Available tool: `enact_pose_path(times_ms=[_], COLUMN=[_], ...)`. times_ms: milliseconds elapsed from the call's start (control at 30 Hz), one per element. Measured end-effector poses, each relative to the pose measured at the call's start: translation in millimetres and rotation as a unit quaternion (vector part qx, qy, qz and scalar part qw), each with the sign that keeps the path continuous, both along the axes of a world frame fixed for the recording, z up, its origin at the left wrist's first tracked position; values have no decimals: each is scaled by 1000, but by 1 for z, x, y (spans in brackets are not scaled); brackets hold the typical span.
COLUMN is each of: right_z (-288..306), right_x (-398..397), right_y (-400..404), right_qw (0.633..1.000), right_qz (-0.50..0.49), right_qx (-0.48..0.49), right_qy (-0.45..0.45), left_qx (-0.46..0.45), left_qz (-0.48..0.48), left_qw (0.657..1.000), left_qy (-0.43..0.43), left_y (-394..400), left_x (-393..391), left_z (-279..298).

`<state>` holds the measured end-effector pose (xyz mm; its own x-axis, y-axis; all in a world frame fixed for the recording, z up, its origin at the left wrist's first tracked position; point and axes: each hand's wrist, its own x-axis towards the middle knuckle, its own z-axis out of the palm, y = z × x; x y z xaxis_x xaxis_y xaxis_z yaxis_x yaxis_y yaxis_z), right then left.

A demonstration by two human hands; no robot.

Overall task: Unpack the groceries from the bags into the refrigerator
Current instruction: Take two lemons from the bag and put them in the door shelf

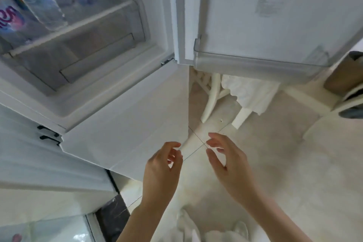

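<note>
White refrigerator point(110, 104) stands open, and water bottles point(49, 4) already sit on its shelf above the clear drawer point(94, 53). Below the refrigerator, the left hand point(163, 165) and right hand point(227, 163) are both open and hold nothing. No bags can be seen for sure, so more food may still wait.

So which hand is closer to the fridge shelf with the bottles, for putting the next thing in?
The left hand, probably. It hovers over the fridge's lower door, on the side of the bottles; the right hand is over the floor. Both are empty and open.
</note>
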<state>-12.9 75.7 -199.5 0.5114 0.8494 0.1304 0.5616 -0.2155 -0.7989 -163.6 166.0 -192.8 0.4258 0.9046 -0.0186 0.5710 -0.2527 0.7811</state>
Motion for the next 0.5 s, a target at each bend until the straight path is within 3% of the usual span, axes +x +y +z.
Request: enact_pose_path(times_ms=[300, 500], right_z=[-13, -15], right_x=[61, 121], right_y=[-147, -249], right_qw=[992, 989], right_qz=[-125, -144], right_qx=[-23, -44], right_qy=[2, -1], left_qx=[22, -8], left_qz=[-155, -216], left_qw=[987, 976], left_qy=[26, 36], left_y=[-94, -195], left_x=[102, 179], left_z=[-10, -20])
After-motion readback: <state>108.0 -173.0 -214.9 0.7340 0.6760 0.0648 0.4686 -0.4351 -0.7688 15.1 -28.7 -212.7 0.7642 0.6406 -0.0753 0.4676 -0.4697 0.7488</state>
